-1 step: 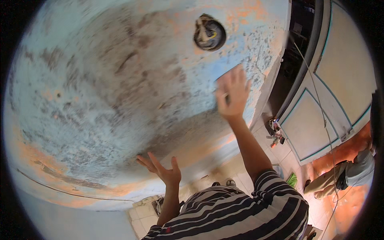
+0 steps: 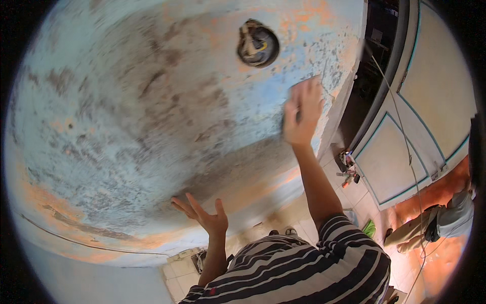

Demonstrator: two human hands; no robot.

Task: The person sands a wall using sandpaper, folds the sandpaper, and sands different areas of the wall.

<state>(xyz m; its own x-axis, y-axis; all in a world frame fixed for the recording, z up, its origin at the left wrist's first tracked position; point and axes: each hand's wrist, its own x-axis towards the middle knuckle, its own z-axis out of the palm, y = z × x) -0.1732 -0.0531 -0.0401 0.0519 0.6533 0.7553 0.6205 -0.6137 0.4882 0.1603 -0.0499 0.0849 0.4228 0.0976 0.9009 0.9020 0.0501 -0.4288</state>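
My right hand (image 2: pixel 299 114) is raised against a weathered blue and orange wall (image 2: pixel 126 111). It presses a pale flat pad (image 2: pixel 305 83) to the peeling paint, and both are blurred by motion. The pad lies just below and right of a round hole in the wall (image 2: pixel 258 44) with wires in it. Lower down, my left hand (image 2: pixel 205 218) is held up close to the wall. Its fingers are spread and it holds nothing. My striped shirt (image 2: pixel 309 273) fills the bottom of the view.
Pale door panels (image 2: pixel 405 152) stand to the right, with a thin cable (image 2: pixel 400 126) hanging in front of them. Small tools (image 2: pixel 347 169) lie on the tiled floor at the foot of the wall. Another person (image 2: pixel 445 223) crouches at the lower right, and a green object (image 2: pixel 369 228) lies nearby.
My right hand had its fingers fanned out on the wall; now they lie together over the pad, a little higher. My left hand stays put.
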